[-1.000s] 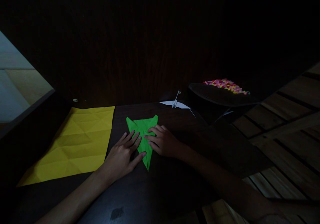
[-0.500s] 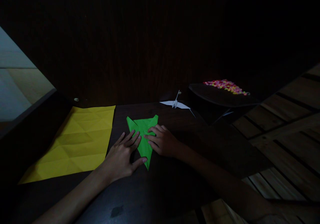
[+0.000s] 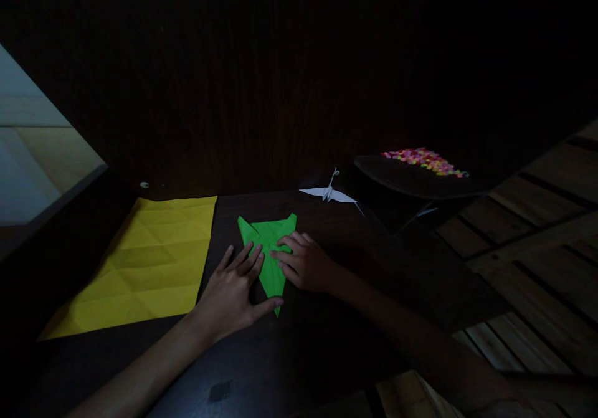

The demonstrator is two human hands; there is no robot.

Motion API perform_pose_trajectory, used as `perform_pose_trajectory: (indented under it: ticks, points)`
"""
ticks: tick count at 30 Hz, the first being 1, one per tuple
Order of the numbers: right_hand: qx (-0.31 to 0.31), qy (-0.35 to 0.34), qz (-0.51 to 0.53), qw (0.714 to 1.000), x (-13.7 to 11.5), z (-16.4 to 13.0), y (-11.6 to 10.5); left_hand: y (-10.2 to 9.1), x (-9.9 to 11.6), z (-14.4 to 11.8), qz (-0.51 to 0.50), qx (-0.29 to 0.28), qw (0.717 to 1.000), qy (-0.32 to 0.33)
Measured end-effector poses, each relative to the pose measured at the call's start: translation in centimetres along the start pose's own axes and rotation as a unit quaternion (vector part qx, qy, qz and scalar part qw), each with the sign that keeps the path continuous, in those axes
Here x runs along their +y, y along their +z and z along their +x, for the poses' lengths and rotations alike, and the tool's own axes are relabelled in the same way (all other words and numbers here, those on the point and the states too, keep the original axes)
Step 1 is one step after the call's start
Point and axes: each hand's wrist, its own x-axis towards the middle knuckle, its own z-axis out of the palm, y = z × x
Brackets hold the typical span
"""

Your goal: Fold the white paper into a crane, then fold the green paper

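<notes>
Folded green paper is being supported by the desk, just R of the creased yellow sheet. Its L side and lower tip are being covered by the L hand, w/ fingers spread wide. Its R side is being touched by the R hand, fingers bent; whether paper is being pinched can't be told. Farther R of yellow sheet, a white paper crane is being borne by the desk.

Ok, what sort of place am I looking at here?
Likely a dim indoor desk spot, perhaps in a home: a dark wooden tabletop backed by a tall dark panel, with folded green paper and a white paper bird on the tabletop.
</notes>
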Motion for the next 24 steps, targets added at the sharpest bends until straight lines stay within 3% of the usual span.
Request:
perform_pose_trajectory:
  ticks: [15, 20, 24]
  points:
    - [-0.004, -0.001, -0.001, 1.000, -0.2, 0.0, -0.2, -0.4, 0.2, -0.2, -0.025, -0.014, 0.999, -0.019]
    - [-0.011, 0.008, -0.002, 1.000, -0.3, 0.0, -0.1, -0.1, -0.5, -0.2, -0.022, 0.025, 0.999, -0.023]
    - [-0.010, 0.012, -0.001, 1.000, -0.4, 0.0, 0.0, -0.2, -1.0, 0.1, -0.020, 0.091, 0.990, -0.102]
